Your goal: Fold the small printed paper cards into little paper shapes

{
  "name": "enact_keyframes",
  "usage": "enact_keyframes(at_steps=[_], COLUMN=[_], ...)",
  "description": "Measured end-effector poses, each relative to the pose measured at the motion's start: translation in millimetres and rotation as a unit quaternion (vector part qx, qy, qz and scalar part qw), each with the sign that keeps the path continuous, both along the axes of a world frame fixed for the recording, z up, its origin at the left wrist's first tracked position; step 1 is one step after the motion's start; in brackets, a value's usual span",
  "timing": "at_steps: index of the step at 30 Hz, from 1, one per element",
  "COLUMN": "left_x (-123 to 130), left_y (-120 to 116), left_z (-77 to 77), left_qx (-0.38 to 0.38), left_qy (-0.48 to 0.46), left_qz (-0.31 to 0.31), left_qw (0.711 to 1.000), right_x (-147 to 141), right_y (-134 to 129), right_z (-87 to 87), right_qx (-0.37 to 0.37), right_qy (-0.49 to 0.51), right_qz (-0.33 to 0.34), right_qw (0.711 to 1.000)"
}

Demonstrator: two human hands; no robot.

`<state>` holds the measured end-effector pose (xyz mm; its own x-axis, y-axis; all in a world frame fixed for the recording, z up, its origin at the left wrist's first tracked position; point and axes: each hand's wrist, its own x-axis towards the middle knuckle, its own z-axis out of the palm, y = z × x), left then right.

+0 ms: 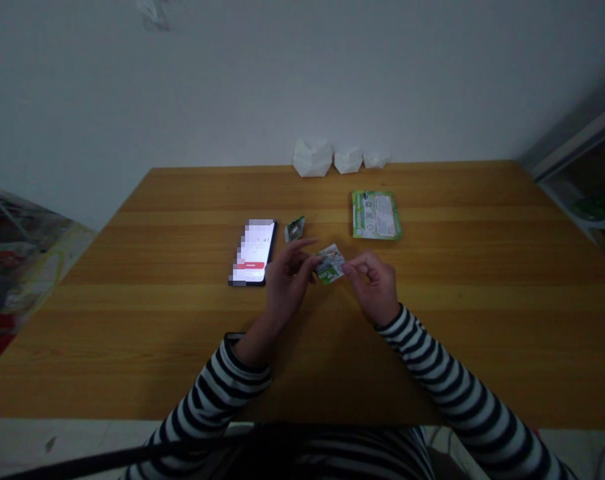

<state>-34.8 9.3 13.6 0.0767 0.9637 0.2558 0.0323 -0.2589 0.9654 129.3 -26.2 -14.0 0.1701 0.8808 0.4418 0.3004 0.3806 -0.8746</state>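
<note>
Fingers of the left hand [288, 283] and right hand [373, 288] close in a tight pinch on a small green-and-white printed paper piece [330, 264], held up between them over the wooden table [432, 333]. Black smartphone [252, 252] with a lit, pixelated screen lies to the left, a small folded green packet [294, 229] just beyond the left hand, a green-and-white printed card [376, 215] farther right, and three white folded paper shapes [311, 158] along the far edge
</note>
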Motion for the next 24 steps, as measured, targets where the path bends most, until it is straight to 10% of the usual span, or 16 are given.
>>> enact_keyframes(at_steps=[10, 24], left_x=[-2, 13], left_y=[9, -8], left_z=[-7.5, -10.2], left_qx=[-0.181, -0.107], left_qy=[-0.062, -0.007], left_qz=[-0.059, 0.074], left_qw=[0.980, 0.991], right_x=[3, -18], right_y=[1, 3], right_z=[-0.1, -7.5], right_qx=[-0.012, -0.116], right_qy=[-0.048, 0.204], right_qz=[0.008, 0.062], right_qw=[0.999, 0.970])
